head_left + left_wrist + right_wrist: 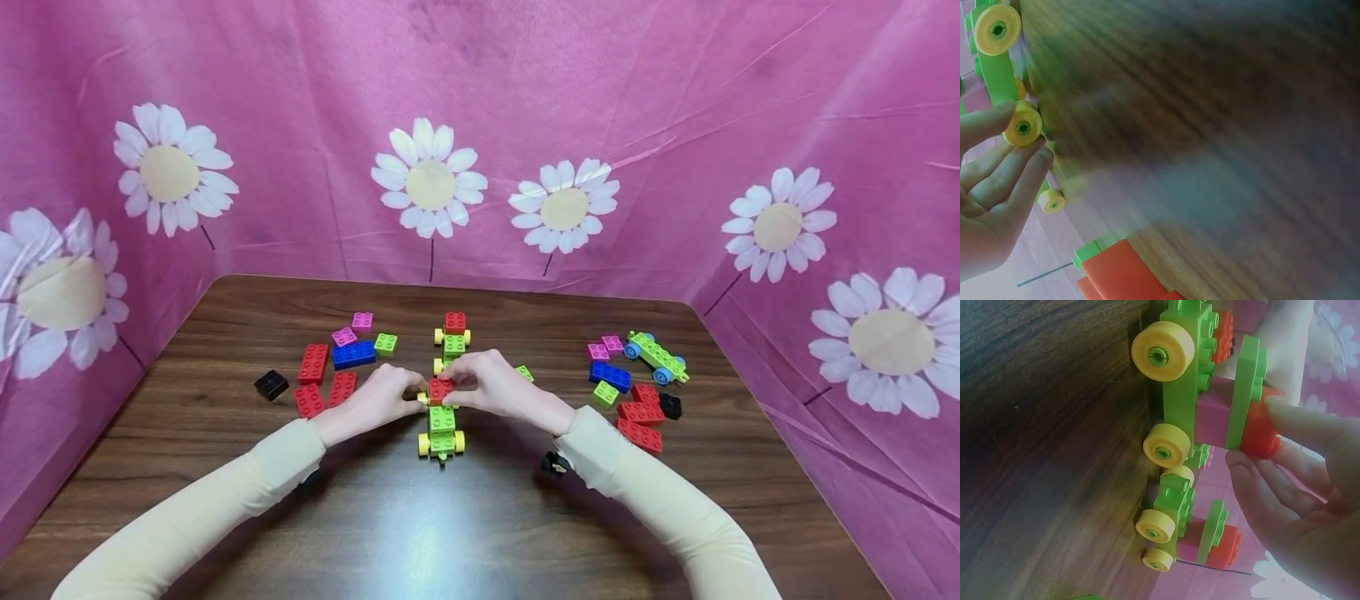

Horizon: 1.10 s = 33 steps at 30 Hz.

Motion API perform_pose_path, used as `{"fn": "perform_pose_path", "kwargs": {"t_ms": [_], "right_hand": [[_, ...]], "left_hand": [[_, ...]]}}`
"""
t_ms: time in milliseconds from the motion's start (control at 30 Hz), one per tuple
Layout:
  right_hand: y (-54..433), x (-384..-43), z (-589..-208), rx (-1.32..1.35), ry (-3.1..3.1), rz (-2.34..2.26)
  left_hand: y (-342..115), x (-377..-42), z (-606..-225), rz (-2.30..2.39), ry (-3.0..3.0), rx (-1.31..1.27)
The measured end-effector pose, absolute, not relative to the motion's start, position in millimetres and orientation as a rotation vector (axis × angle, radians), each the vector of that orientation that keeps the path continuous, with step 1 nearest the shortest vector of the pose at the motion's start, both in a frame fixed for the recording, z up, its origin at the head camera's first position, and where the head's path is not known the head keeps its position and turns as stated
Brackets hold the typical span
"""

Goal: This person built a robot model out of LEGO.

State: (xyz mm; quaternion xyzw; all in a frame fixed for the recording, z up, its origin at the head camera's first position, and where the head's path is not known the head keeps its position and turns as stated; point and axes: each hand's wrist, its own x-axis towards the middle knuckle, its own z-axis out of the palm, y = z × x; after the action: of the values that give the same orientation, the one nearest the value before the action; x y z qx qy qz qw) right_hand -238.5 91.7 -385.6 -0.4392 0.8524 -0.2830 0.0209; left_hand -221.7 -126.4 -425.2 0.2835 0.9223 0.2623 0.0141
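A green toy car with yellow wheels stands on the table before me. In the right wrist view a pink brick sits on its base, a wider green brick comes over that, and a red brick tops the stack. My right hand pinches this red brick between thumb and fingers. At the car's far end, my left hand grips a yellow wheel, thumb on one side and fingers on the other. Directly beyond stands a similar car topped with a red brick.
Left of the cars lie red bricks, a blue brick, pink bricks and a black brick. On the right are more bricks, including a blue one, beside a green car base with blue wheels. Flowered pink cloth surrounds the table.
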Motion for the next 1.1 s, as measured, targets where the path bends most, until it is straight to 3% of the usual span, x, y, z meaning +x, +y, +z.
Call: {"fn": "perform_pose_path", "kwargs": {"t_ms": [533,833,1100], "right_hand": [[93,-236,-389,-1.330,2.648,-0.887],[97,-237,-379,-1.454,2.633,-0.738],[97,-237,-379,-1.358,2.655,-0.833]], "left_hand": [[-126,-222,-425,0.796,2.874,0.880],[-126,-221,-424,0.795,2.862,0.883],[-126,-222,-425,0.805,2.859,0.881]]}}
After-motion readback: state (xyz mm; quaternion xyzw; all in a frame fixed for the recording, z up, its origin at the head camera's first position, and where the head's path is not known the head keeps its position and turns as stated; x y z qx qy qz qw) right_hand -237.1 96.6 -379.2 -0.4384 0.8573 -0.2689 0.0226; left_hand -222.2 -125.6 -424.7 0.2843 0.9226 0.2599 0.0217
